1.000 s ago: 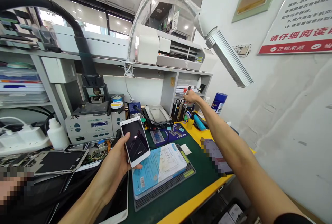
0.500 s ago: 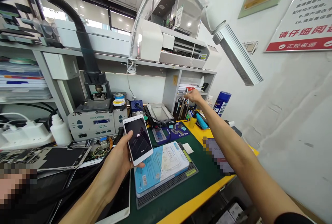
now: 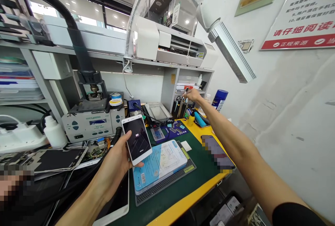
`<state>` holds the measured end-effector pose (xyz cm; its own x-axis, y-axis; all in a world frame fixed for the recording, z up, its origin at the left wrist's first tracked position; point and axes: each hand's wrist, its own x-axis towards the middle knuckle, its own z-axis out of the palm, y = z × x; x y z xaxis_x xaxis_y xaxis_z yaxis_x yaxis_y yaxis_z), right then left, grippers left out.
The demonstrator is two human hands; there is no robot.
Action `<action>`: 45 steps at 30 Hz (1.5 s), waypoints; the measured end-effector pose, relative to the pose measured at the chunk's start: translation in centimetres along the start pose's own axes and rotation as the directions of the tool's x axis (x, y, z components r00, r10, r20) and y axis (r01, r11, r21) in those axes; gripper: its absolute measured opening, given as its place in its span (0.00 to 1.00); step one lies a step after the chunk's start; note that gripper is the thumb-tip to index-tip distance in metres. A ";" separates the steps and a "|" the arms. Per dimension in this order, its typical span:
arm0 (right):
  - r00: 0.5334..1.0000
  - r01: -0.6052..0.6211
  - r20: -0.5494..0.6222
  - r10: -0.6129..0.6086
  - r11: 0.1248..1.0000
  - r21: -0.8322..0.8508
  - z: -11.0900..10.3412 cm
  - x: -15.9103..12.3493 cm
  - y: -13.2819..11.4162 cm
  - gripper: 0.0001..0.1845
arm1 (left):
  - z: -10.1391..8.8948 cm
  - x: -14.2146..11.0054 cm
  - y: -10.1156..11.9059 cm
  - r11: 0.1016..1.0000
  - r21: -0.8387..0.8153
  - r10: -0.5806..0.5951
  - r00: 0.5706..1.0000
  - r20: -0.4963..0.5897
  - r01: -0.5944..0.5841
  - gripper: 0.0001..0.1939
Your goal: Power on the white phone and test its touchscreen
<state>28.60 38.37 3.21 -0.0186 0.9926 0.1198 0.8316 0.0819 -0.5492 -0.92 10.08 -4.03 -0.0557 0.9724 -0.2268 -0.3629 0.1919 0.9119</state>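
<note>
A white smartphone (image 3: 137, 138) with a lit logo on its dark screen is gripped in my left hand (image 3: 120, 154), thumb along its left edge. It is tilted above a blue and white flat box (image 3: 159, 161). My right arm reaches to the back right, where my right hand (image 3: 193, 95) is closed around the upper end of a slim tool (image 3: 186, 90). Its kind is too small to make out. Right below that hand are upright tools in a dark holder (image 3: 179, 108).
A grey rework station (image 3: 90, 126) stands at the back left, near a white bottle (image 3: 54, 132). White-framed tablets (image 3: 125, 198) lie at the left front. A blurred-out phone (image 3: 220, 154) rests on the right. Overhead hangs a lamp (image 3: 232, 51); a blue spray can (image 3: 220, 99) stands by the wall.
The view has shifted slightly to the right. My left hand keeps the smartphone nearly still, and my right hand stays at the tool holder with the slim tool.
</note>
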 end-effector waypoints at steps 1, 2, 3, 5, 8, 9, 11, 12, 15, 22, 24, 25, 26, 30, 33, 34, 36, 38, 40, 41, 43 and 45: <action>1.000 -0.003 -0.002 0.003 1.000 -0.015 -0.1 -0.3 -0.1 0.20 | -0.1 0.1 -0.1 1.000 -0.001 0.001 1.000 0.002 -0.001 0.22; 1.000 -0.004 -0.001 0.004 1.000 -0.030 -0.4 -0.6 -0.2 0.20 | -0.2 0.2 -0.1 1.000 -0.002 0.001 1.000 0.006 -0.001 0.21; 1.000 -0.003 0.001 0.003 0.999 -0.044 -0.8 -1.1 -0.3 0.20 | -0.3 0.3 -0.2 1.000 -0.004 -0.002 1.000 0.012 0.003 0.21; 1.000 -0.001 0.003 0.001 0.997 -0.071 -1.9 -2.7 -0.3 0.20 | -0.5 0.4 -0.3 1.000 -0.008 0.002 1.000 0.025 -0.002 0.21; 1.000 0.021 0.009 -0.020 0.994 -0.111 -4.1 -6.9 0.5 0.25 | -0.7 0.4 -0.3 1.000 -0.014 0.006 0.999 0.047 -0.005 0.21; 0.999 0.034 0.015 -0.033 0.992 -0.123 -4.7 -8.8 1.1 0.32 | -0.7 0.3 -0.3 1.000 -0.016 0.010 0.999 0.049 -0.009 0.21; 0.999 0.040 0.009 -0.040 0.988 -0.149 -5.2 -13.4 2.9 0.42 | -0.6 0.2 -0.2 1.000 -0.016 0.016 0.999 0.050 -0.016 0.22; 1.000 0.021 -0.018 -0.024 0.985 -0.170 -5.1 -15.9 4.0 0.46 | -0.6 0.1 -0.1 1.000 -0.015 0.020 0.999 0.046 -0.019 0.22; 0.993 -0.086 -0.094 0.066 0.970 -0.229 -2.8 -23.3 8.4 0.56 | -0.4 -0.2 0.1 1.000 -0.010 0.023 0.999 0.038 -0.023 0.22; 0.931 -0.279 -0.304 0.200 0.930 -0.241 6.2 -31.5 15.5 0.52 | -0.4 -0.4 -0.1 1.000 -0.002 0.029 0.996 0.079 -0.029 0.25; 0.915 -0.291 -0.351 0.201 0.930 -0.224 7.2 -31.4 15.8 0.47 | -0.4 -0.3 -0.2 0.999 -0.006 0.035 0.995 0.094 -0.035 0.25; 0.909 -0.292 -0.368 0.198 0.931 -0.219 7.3 -31.2 15.8 0.45 | -0.4 -0.3 -0.3 0.999 -0.004 0.036 0.994 0.099 -0.036 0.25; 0.905 -0.289 -0.380 0.193 0.933 -0.214 7.3 -30.9 15.9 0.44 | -0.4 -0.2 -0.3 0.999 -0.001 0.034 0.994 0.100 -0.034 0.25; 0.892 -0.282 -0.414 0.179 0.938 -0.203 6.8 -30.0 16.6 0.43 | -0.4 -0.1 -0.5 1.000 0.007 0.006 0.995 0.100 -0.006 0.25; 0.889 -0.272 -0.427 0.165 0.941 -0.203 6.6 -29.5 17.5 0.41 | -0.3 -0.1 -0.6 1.000 0.013 -0.016 0.995 0.097 0.015 0.25; 0.890 -0.266 -0.426 0.160 0.943 -0.202 6.6 -29.4 17.9 0.40 | -0.3 -0.1 -0.6 1.000 0.015 -0.017 0.995 0.098 0.016 0.25; 0.894 -0.256 -0.420 0.153 0.945 -0.202 6.5 -29.0 18.5 0.40 | -0.3 -0.1 -0.6 1.000 0.015 -0.012 0.995 0.101 0.010 0.25; 0.899 -0.249 -0.412 0.148 0.947 -0.203 6.4 -28.7 19.0 0.40 | -0.3 -0.1 -0.7 1.000 0.015 -0.009 0.995 0.101 0.008 0.25; 0.905 -0.244 -0.400 0.145 0.948 -0.207 6.2 -28.3 19.2 0.39 | -0.4 -0.2 -0.7 1.000 0.013 -0.014 0.995 0.103 0.013 0.25; 0.908 -0.241 -0.394 0.143 0.948 -0.209 6.1 -28.1 19.3 0.39 | -0.4 -0.2 -0.8 1.000 0.009 -0.015 0.994 0.106 0.014 0.25; 0.913 -0.234 -0.384 0.139 0.949 -0.213 5.9 -27.8 19.3 0.39 | -0.3 -0.3 -0.7 1.000 0.004 -0.013 0.994 0.107 0.013 0.24; 0.919 -0.225 -0.372 0.132 0.949 -0.219 5.7 -27.6 19.1 0.38 | -0.2 -0.4 -0.6 1.000 0.012 -0.012 0.996 0.091 0.011 0.25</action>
<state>41.84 13.01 -15.35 0.2992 0.8895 0.3453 0.9154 -0.1655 -0.3670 -0.86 9.56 -4.59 0.0334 0.9779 -0.2062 -0.3522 0.2046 0.9133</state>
